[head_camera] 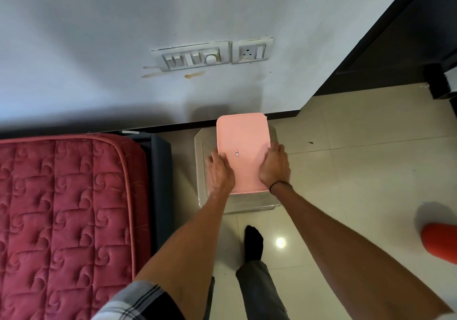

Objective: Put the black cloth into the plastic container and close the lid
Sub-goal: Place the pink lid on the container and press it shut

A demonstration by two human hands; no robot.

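**Both hands on the pink lid over the clear container**

Checked sleeve (141, 300) and two bare forearms fill the bottom of the view, reaching forward to a pink lid (243, 146). It is a flat rounded rectangle with a small sticker near its middle. The left hand (220, 169) grips its left edge, fingers curled over the top; the right hand (274, 166) grips the right edge the same way, a dark band at the wrist. Whether the lid is touching the rim or held just above it cannot be told.

Under the lid stands the plastic container (201, 146), clear and boxy, on the pale tiled floor (346, 171) close to the wall (99, 47). The lid sits offset toward the right, so the container's left side shows bare. Its contents cannot be made out, and the black cloth is not visible.

A foot in a black sock (253, 243) stands just before the container. To the left lies a red quilted mattress (64, 220); a switch plate (193, 57) and a socket (252, 51) are on the wall above, and an orange object (440, 240) sits at the right edge.
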